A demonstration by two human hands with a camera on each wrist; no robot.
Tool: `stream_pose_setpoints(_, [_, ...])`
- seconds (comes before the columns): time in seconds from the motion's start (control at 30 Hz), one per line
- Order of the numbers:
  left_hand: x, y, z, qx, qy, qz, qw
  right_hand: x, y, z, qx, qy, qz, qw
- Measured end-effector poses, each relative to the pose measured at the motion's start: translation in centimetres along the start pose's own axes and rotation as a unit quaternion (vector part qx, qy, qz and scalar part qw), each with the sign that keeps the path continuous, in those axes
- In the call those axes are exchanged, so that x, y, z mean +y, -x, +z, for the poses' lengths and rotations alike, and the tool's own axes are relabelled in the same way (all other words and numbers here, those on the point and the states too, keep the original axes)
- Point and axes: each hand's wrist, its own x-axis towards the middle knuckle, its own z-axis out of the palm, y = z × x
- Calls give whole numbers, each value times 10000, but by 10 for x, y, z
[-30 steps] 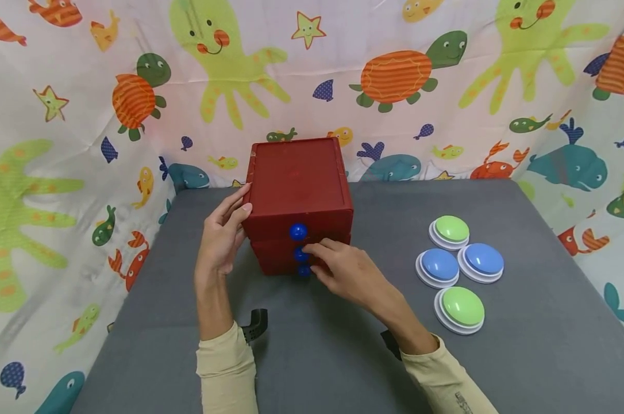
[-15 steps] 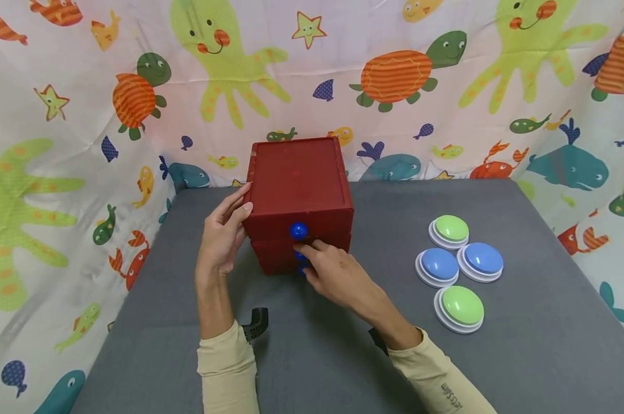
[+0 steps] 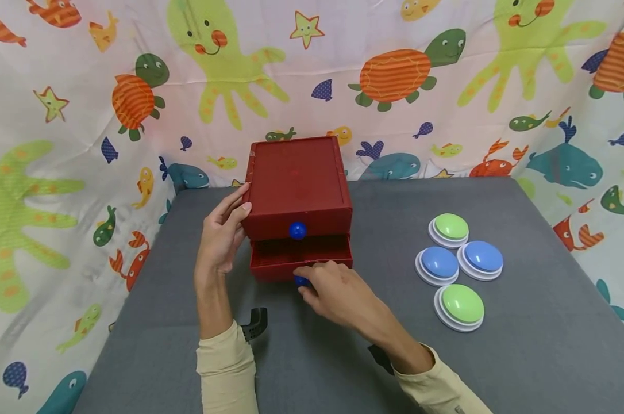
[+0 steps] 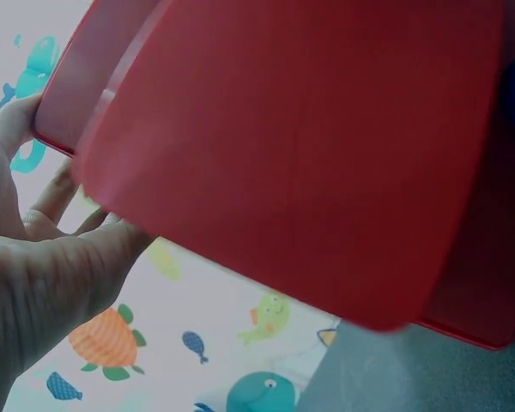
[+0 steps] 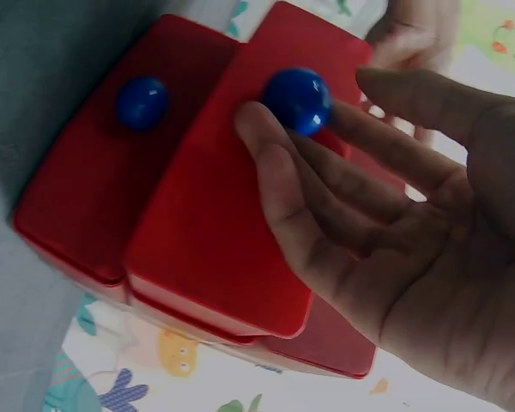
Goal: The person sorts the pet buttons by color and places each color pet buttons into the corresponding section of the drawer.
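A small red drawer cabinet [image 3: 293,178] stands at the back of the table. Its middle drawer [image 3: 273,272] is pulled partway out, and the visible inside looks bare. My right hand [image 3: 340,292] holds that drawer's round blue knob [image 5: 297,101] with its fingers. Below it, the bottom drawer [image 5: 86,184] is closed, with its own blue knob [image 5: 142,103]; the head view hides that knob. The top drawer's blue knob [image 3: 297,231] is untouched. Against the cabinet's left side rests my left hand [image 3: 221,233], fingers extended along the wall and thumb near the front corner.
To the right lie two green push buttons [image 3: 463,303] and two blue push buttons [image 3: 440,263] on white bases. The grey table [image 3: 312,368] ends at a sea-animal curtain [image 3: 270,34] behind and at both sides.
The right fingers have closed on the middle knob and drawn the drawer out toward me, uncovering its inside. The left hand and the cabinet body have stayed in place.
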Motion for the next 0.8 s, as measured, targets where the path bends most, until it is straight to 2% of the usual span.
stream_pose_setpoints(0.17, [0, 0, -1, -41, -30, 7, 10000, -9, 10, -5, -407, 231, 12, 9989])
stream_pose_setpoints(0.47, [-1, 0, -2, -76, -16, 38, 10000, -18, 25, -11, -605, 615, -117, 9962])
stream_pose_setpoints(0.6, [-1, -1, -2, -98, -10, 82, 9999, -21, 30, -13, -814, 505, -187, 9952])
stream_pose_setpoints(0.8, [-1, -1, -2, -82, 10, 78, 9999, -22, 34, -15, -899, 424, -210, 9948])
